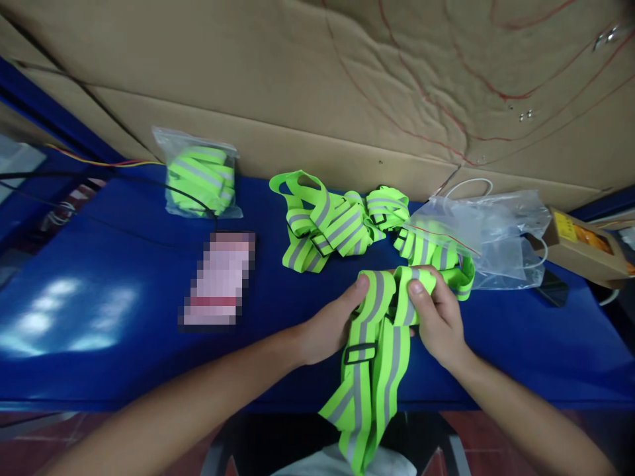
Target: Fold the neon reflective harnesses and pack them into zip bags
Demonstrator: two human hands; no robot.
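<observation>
A neon-green reflective strap (pixel 391 370) with a grey stripe and a black slide buckle hangs in folds over the table's front edge. My left hand (pixel 335 317) grips its upper left part, thumb on top. On the right, my right hand (pixel 439 317) pinches another fold of the same strap between thumb and fingers. Most fingertips are hidden behind the fabric. Just beyond my hands lies a tangled pile of similar reflective straps (pixel 342 225), with a smaller bundle (pixel 387 205) beside it. More green strap (pixel 426 244) lies partly under clear plastic.
At the back left, a clear zip bag (pixel 201 178) holds folded green strap. A phone (pixel 218 281) with a blurred screen lies on the blue table (pixel 124 350). Clear plastic bags (pixel 506 238), a cardboard box (pixel 585 244) and a dark object (pixel 551 289) are on the right. Cardboard (pixel 223 59) walls the back.
</observation>
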